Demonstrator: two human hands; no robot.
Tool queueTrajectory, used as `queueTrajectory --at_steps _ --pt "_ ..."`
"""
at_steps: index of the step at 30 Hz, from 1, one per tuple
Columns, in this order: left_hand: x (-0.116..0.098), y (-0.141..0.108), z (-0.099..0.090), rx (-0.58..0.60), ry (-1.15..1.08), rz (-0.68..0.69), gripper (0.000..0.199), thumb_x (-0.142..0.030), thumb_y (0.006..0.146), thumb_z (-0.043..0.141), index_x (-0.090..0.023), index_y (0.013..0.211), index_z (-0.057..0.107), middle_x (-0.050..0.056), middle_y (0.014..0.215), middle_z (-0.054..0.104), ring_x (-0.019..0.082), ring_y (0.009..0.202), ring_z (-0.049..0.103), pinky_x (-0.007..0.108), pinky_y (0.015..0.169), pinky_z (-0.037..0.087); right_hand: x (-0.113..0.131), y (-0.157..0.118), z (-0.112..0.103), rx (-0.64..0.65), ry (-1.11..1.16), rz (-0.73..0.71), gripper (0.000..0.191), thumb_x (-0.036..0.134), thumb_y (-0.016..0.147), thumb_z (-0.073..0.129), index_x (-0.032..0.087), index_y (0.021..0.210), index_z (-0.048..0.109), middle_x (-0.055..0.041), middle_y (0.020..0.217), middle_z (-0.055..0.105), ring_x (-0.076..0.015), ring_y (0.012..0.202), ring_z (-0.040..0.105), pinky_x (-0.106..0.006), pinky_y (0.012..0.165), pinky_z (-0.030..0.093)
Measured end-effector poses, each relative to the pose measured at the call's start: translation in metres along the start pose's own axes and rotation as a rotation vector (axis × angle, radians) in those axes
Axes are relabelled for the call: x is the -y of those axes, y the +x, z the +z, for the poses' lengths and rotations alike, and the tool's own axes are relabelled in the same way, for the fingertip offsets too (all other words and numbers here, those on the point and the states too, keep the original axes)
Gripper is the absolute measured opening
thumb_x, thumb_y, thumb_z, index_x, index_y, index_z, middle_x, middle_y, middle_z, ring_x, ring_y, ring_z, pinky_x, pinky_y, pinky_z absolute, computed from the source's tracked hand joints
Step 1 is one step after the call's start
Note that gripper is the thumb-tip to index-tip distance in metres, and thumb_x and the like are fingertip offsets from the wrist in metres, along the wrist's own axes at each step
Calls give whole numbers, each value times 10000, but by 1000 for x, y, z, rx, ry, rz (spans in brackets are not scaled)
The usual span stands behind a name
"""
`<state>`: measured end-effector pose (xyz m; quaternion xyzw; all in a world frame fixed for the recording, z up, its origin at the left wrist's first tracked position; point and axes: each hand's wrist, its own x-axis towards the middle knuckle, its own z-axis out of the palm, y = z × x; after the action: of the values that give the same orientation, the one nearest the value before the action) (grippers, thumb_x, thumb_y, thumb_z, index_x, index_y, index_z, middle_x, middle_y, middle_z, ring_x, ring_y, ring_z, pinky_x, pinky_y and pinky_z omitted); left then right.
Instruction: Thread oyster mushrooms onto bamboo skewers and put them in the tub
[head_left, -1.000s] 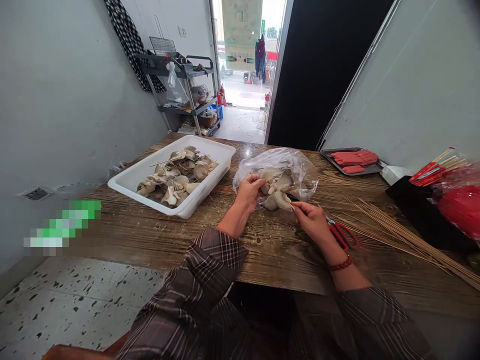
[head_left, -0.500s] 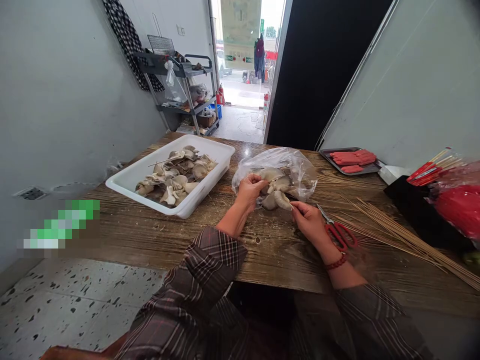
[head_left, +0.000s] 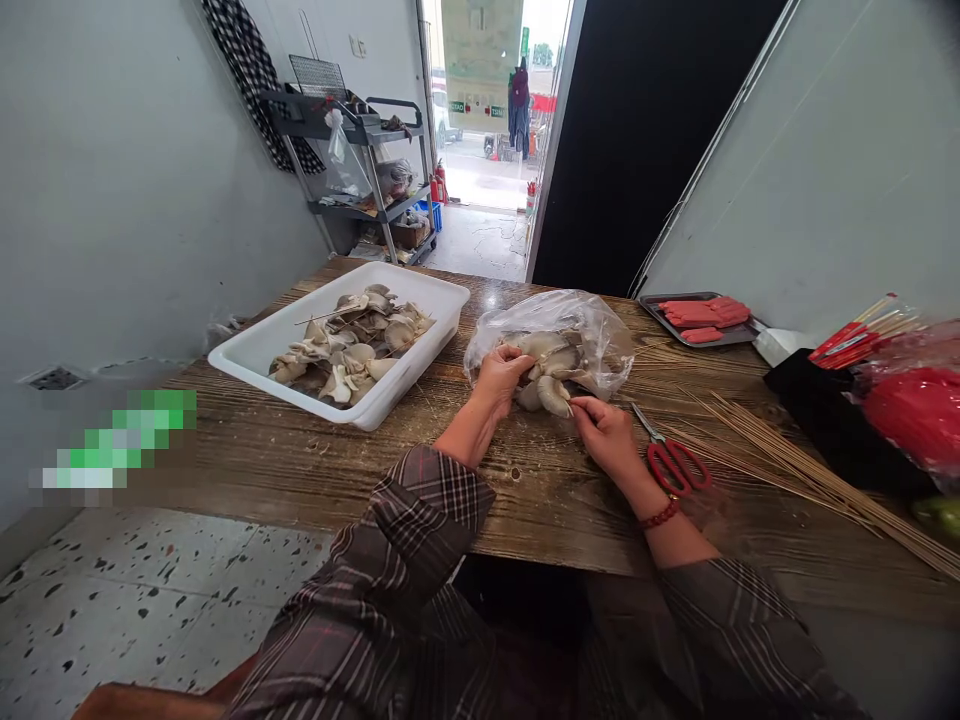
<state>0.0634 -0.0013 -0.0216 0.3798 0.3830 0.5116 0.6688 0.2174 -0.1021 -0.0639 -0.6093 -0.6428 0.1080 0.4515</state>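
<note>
Several grey-beige mushrooms point(head_left: 551, 350) lie in the mouth of a clear plastic bag point(head_left: 600, 335) on the wooden table. At the bag's left side, my left hand point(head_left: 501, 378) pinches a mushroom between thumb and fingers. My right hand point(head_left: 606, 432), with a red bracelet at the wrist, has its fingertips closed on the edge of a curled mushroom point(head_left: 554, 396) at the near side of the bag. Red-handled scissors point(head_left: 677, 465) lie just right of my right hand. To the left stands a white tub point(head_left: 390, 395) with many mushrooms and a thin stick inside.
Thin wooden skewers point(head_left: 795, 455) spread over the table's right side. Behind them are a dark tray point(head_left: 660, 299) with pink-red strips, a black box point(head_left: 817, 420) and a red bagged item point(head_left: 915, 410). A wheeled cart point(head_left: 367, 140) stands beyond the table, near the doorway.
My right hand has shifted slightly left, toward my left hand, and the curled mushroom has moved left with it. My left hand has hardly moved. The whole view has shifted slightly.
</note>
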Motion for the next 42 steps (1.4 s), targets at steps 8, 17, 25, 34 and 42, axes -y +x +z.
queueTrajectory --at_steps 8,17,25,34,42 --pt "2 3 -3 151 -106 -6 353 -339 576 820 -149 783 606 -15 640 612 86 516 527 215 479 396 6 2 -4 14 49 22 319 393 886 511 173 866 742 2 544 628 -155 515 568 -263 558 427" --pt "3 1 -5 165 -151 -39 390 -331 501 891 -115 725 656 2 611 635 85 506 540 220 492 418 6 0 -6 29 61 60 345 433 894 521 173 894 748 -12 581 645 -156 518 572 -269 551 435" --pt "2 6 -8 129 -211 0 374 -338 528 882 -122 727 651 0 617 637 96 528 561 231 528 442 2 -2 -8 63 108 117 349 423 881 544 171 985 762 -18 590 662 -158 494 575 -275 518 452" --pt "4 6 -7 101 -194 -1 348 -340 543 871 -126 687 637 -1 609 625 87 520 535 224 521 412 8 -3 -2 -25 11 3 340 406 923 513 197 997 771 -100 991 774 -257 888 723 -392 815 546" --pt "5 6 -7 87 -175 33 352 -366 527 865 -131 671 645 3 607 623 95 533 529 229 524 404 9 -2 4 -71 -10 -14 349 408 918 517 184 994 773 -119 1007 770 -268 901 729 -411 836 555"
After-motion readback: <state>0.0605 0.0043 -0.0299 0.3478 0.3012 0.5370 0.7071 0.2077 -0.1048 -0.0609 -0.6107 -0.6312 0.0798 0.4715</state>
